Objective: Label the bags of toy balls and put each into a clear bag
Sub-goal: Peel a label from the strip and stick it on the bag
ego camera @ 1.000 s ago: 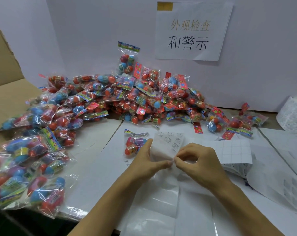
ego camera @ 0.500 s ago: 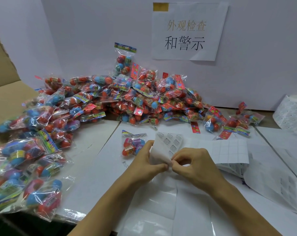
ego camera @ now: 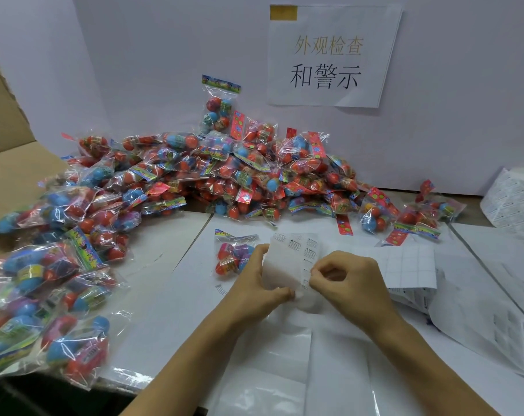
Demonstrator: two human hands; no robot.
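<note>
Both hands meet low at the middle of the white paper-covered surface (ego camera: 170, 283). The left hand (ego camera: 256, 291) pinches the lower edge of a white strip of printed warning labels (ego camera: 287, 262), and the right hand (ego camera: 349, 283) pinches the same strip with curled fingers beside it. One small clear bag of coloured toy balls (ego camera: 232, 255) lies just left of the left hand, touching it. Open surface lies between this bag and the big heap of ball bags (ego camera: 224, 175), too many to count, along the white wall (ego camera: 164, 70). One paper sign (ego camera: 332, 55) hangs there. A label roll (ego camera: 516, 199) sits at the right edge.
</note>
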